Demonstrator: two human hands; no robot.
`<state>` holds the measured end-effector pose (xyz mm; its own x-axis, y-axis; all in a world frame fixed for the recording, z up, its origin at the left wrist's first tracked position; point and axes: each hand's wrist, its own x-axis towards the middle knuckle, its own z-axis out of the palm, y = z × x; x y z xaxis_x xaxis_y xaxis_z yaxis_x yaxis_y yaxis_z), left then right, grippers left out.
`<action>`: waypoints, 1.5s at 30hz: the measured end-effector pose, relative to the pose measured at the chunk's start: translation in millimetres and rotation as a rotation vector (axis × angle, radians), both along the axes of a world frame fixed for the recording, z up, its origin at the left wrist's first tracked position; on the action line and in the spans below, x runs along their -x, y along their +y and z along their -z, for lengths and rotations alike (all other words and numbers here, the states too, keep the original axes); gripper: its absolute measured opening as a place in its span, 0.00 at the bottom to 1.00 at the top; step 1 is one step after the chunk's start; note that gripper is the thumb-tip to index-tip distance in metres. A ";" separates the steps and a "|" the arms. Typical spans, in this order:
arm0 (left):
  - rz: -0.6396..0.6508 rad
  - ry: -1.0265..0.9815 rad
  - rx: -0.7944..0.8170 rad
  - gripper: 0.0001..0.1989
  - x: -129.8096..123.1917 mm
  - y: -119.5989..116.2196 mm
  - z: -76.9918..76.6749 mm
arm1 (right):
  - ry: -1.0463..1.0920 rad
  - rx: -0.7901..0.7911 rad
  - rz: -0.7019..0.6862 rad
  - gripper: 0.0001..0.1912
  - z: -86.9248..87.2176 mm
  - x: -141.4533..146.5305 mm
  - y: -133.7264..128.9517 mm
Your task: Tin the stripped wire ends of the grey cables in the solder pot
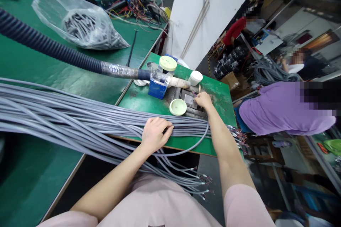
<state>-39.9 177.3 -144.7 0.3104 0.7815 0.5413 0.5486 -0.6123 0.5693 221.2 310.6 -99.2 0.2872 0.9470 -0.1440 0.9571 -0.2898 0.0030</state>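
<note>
A thick bundle of grey cables (101,118) runs from the left across the bench. On top of it rests my left hand (157,133), fingers bent over the cables; whether it grips one is hidden. My right hand (204,100) pinches the end of one grey cable (201,141), which curves back in a loop. Thin coloured wires stick out from its fingertips over a small metal plate (189,98). A pale green dish (178,107) stands just left of the plate. Above it lies the nozzle (179,82) of a black corrugated hose (66,56).
A blue box (157,88) sits under the hose end. Nearby are a yellow-lidded jar (167,63) and a white tub (195,77). A clear bag of grey pieces (82,25) lies at upper left. A person in purple (277,108) is at the right, with others behind.
</note>
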 end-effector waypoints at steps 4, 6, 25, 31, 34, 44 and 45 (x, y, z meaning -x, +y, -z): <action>0.004 0.011 0.006 0.07 0.4 -0.1 -1.0 | -0.001 -0.006 -0.003 0.13 -2.0 -0.4 -1.3; 0.003 0.012 0.007 0.07 0.4 -0.2 -1.2 | -0.003 -0.011 -0.002 0.13 -2.7 -1.4 -1.8; 0.002 0.007 0.005 0.07 0.1 -0.5 -0.6 | 0.040 -0.047 0.010 0.10 -3.6 1.2 -4.9; -0.002 0.020 0.008 0.07 0.4 -0.5 -0.4 | 0.111 -0.170 -0.040 0.14 -22.5 1.6 -34.2; -0.004 0.030 0.018 0.07 0.2 -0.5 0.1 | 0.233 -0.259 -0.080 0.17 -32.1 9.8 -66.1; -0.022 0.050 -0.021 0.07 -1.4 -0.7 0.9 | 0.727 -0.478 -0.149 0.18 -47.7 43.4 -160.0; -0.024 0.056 -0.021 0.08 -1.5 -1.0 0.9 | 0.739 -0.480 -0.141 0.17 -47.8 44.1 -164.3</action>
